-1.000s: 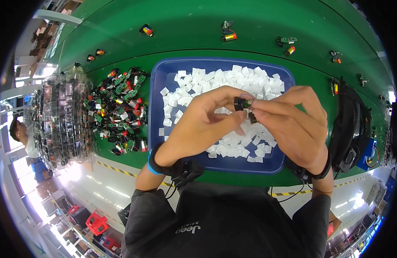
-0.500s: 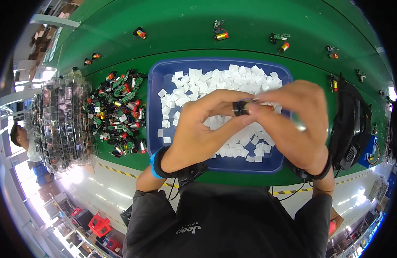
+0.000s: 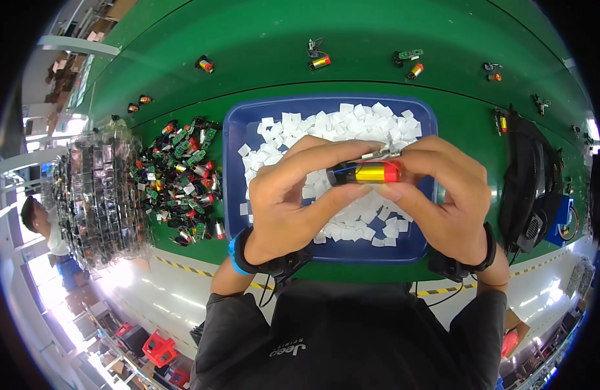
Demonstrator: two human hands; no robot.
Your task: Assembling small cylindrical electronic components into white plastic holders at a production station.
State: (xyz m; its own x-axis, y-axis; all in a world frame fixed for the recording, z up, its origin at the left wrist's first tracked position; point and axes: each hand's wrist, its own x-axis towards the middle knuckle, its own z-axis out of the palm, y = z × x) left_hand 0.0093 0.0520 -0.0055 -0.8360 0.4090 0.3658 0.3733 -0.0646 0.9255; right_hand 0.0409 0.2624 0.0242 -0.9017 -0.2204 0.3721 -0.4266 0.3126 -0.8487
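Note:
Between my two hands, above the tray, lies a small cylindrical battery [image 3: 371, 173] with a gold body, a red right end and a black piece at its left end. Thin blue and red wires run along it, and a small circuit board shows at its upper side. My left hand [image 3: 283, 195] pinches the black end between thumb and fingers. My right hand [image 3: 452, 195] grips the red end, its thumb below. Beneath both hands, small white square pieces [image 3: 352, 122] cover much of the blue tray [image 3: 326, 259].
Left of the tray, batteries with green circuit boards [image 3: 183, 175] form a heap. Beyond it stands a wrapped stack of clear plastic trays [image 3: 102, 195]. Single batteries with boards [image 3: 319, 62] lie along the green table's far side. A black bag [image 3: 524, 188] and blue box [image 3: 560, 221] sit right.
My right hand has come down to the battery's right end, and its fingers are no longer blurred. The battery, mostly hidden before, now shows lengthwise between my hands. The view has shifted slightly.

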